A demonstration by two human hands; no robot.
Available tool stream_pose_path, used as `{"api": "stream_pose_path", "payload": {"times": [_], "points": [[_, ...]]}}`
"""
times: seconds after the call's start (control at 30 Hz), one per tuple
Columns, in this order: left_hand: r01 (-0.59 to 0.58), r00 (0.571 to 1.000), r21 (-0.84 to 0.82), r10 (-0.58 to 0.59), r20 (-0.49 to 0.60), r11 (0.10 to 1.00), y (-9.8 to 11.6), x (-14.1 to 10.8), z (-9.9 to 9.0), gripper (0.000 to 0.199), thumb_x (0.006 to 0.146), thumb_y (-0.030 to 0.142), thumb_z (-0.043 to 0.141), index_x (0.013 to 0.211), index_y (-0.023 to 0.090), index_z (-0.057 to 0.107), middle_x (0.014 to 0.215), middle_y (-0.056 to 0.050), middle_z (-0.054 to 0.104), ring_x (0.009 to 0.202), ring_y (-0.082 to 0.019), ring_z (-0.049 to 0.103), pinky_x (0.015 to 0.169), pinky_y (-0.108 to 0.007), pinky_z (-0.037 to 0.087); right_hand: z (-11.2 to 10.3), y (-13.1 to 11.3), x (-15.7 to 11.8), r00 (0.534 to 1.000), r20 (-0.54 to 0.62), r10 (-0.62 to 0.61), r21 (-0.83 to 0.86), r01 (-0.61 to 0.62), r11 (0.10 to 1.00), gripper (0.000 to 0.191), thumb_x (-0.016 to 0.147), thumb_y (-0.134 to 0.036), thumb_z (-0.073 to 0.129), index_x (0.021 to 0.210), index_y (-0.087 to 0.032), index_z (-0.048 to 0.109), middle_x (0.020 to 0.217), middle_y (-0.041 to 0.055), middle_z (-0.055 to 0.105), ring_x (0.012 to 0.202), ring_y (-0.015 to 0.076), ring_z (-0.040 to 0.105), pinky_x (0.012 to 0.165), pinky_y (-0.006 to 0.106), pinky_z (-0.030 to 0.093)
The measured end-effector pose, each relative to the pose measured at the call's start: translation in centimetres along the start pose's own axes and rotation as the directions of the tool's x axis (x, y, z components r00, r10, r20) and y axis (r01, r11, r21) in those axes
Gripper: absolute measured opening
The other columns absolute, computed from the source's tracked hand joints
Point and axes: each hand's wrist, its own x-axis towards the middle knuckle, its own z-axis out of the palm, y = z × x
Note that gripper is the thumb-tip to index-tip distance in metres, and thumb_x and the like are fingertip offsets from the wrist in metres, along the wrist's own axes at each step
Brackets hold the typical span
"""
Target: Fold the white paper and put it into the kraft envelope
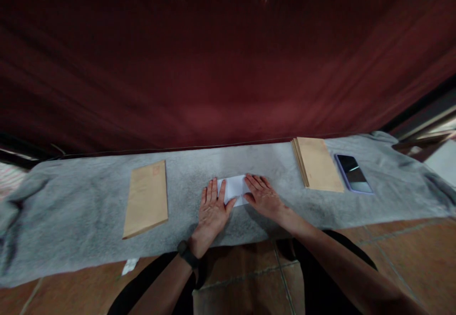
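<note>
A small white sheet of paper (233, 187), apparently folded, lies on the grey cloth in front of me. My left hand (213, 208) rests flat on its left end, fingers stretched out and thumb on the lower edge. On the right end lies my right hand (262, 195), also flat, with its fingers pointing up and left. Parts of the paper's ends are hidden under both hands. Off to the left is a brown envelope (147, 198). A stack of several brown envelopes (319, 164) lies to the right of my right hand.
The grey cloth (89, 210) covers a long, narrow surface. A phone (354, 174) in a purple case lies beside the envelope stack. Behind rises a dark red panel (228, 77). A white scrap (130, 266) is on the tiled floor (245, 286) by the front edge.
</note>
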Motion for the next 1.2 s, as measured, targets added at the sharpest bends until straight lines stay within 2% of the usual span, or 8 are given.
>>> {"api": "stream_pose_path", "payload": {"times": [0.27, 0.4, 0.53, 0.63, 0.7, 0.9, 1.03, 1.2], "points": [[0.026, 0.998, 0.024, -0.028, 0.056, 0.999, -0.9, -0.9, -0.4, 0.077, 0.102, 0.061, 0.039, 0.160, 0.011, 0.038, 0.167, -0.023, 0.032, 0.155, -0.036, 0.032, 0.124, -0.054, 0.032, -0.1, 2.1, 0.2, 0.992, 0.089, -0.091, 0.008, 0.091, 0.996, 0.062, 0.105, -0.041, 0.048, 0.160, -0.015, 0.039, 0.168, 0.0117, 0.032, 0.154, 0.0300, 0.034, 0.127, 0.050, 0.026], [0.006, 1.000, 0.005, -0.006, 0.011, 1.000, -1.7, -1.8, -0.4, 0.075, 0.104, 0.059, 0.036, 0.160, 0.010, 0.037, 0.166, -0.023, 0.033, 0.155, -0.036, 0.032, 0.121, -0.057, 0.034, -0.6, 3.0, 0.5, 0.986, 0.108, -0.126, 0.038, 0.123, 0.992, 0.063, 0.103, -0.043, 0.053, 0.159, -0.018, 0.041, 0.168, 0.0115, 0.034, 0.154, 0.0291, 0.034, 0.126, 0.051, 0.029], [0.002, 0.998, -0.008, -0.002, -0.056, 1.000, -2.0, -2.4, -0.6, 0.071, 0.104, 0.054, 0.036, 0.158, 0.007, 0.040, 0.161, -0.023, 0.042, 0.153, -0.036, 0.036, 0.122, -0.061, 0.032, -0.8, 3.7, 0.8, 0.987, 0.101, -0.125, 0.058, 0.120, 0.991, 0.065, 0.099, -0.046, 0.060, 0.157, -0.021, 0.045, 0.167, 0.0119, 0.036, 0.154, 0.0296, 0.035, 0.125, 0.051, 0.032], [0.011, 0.994, -0.004, -0.011, -0.107, 1.000, -1.0, -2.1, -1.4, 0.066, 0.104, 0.047, 0.039, 0.154, 0.004, 0.045, 0.159, -0.025, 0.043, 0.154, -0.038, 0.032, 0.124, -0.064, 0.025, -0.8, 4.0, 0.9, 0.988, 0.097, -0.116, 0.072, 0.110, 0.991, 0.066, 0.096, -0.046, 0.065, 0.156, -0.025, 0.047, 0.166, 0.0104, 0.038, 0.153, 0.0291, 0.036, 0.124, 0.049, 0.033], [-0.020, 0.993, -0.023, 0.017, -0.117, 1.000, 0.2, -1.7, -1.9, 0.062, 0.104, 0.041, 0.040, 0.151, 0.003, 0.047, 0.161, -0.025, 0.041, 0.156, -0.037, 0.029, 0.126, -0.062, 0.024, -0.8, 4.2, 0.9, 0.988, 0.093, -0.124, 0.083, 0.116, 0.990, 0.066, 0.095, -0.045, 0.067, 0.156, -0.025, 0.048, 0.166, 0.0100, 0.039, 0.153, 0.0289, 0.037, 0.124, 0.048, 0.034], [-0.286, 0.958, -0.153, 0.285, -0.030, 0.946, 3.9, -1.1, -1.8, 0.056, 0.107, 0.042, 0.039, 0.152, 0.010, 0.047, 0.162, -0.016, 0.044, 0.155, -0.029, 0.034, 0.125, -0.049, 0.034, -1.2, 4.6, 1.4, 0.981, 0.092, -0.172, 0.118, 0.161, 0.980, 0.060, 0.097, -0.035, 0.064, 0.153, -0.020, 0.051, 0.163, 0.0125, 0.044, 0.152, 0.0286, 0.039, 0.121, 0.047, 0.038], [-0.303, 0.952, -0.143, 0.305, -0.008, 0.942, 4.4, -1.4, -1.0, 0.060, 0.106, 0.048, 0.043, 0.154, 0.011, 0.045, 0.163, -0.018, 0.043, 0.154, -0.031, 0.035, 0.124, -0.051, 0.036, -1.9, 4.3, 2.2, 0.984, 0.073, -0.165, 0.115, 0.156, 0.981, 0.046, 0.102, -0.024, 0.050, 0.147, -0.020, 0.057, 0.155, 0.0110, 0.054, 0.142, 0.0261, 0.050, 0.118, 0.045, 0.041], [-0.326, 0.944, -0.118, 0.330, 0.018, 0.938, 4.3, -1.8, -1.4, 0.071, 0.101, 0.059, 0.048, 0.160, 0.021, 0.038, 0.167, -0.018, 0.035, 0.156, -0.034, 0.030, 0.125, -0.056, 0.031, -2.1, 3.5, 2.8, 0.987, 0.018, -0.160, 0.055, 0.159, 0.986, 0.054, 0.101, -0.027, 0.052, 0.154, -0.016, 0.048, 0.155, 0.0146, 0.052, 0.141, 0.0289, 0.050, 0.118, 0.047, 0.040]]}}
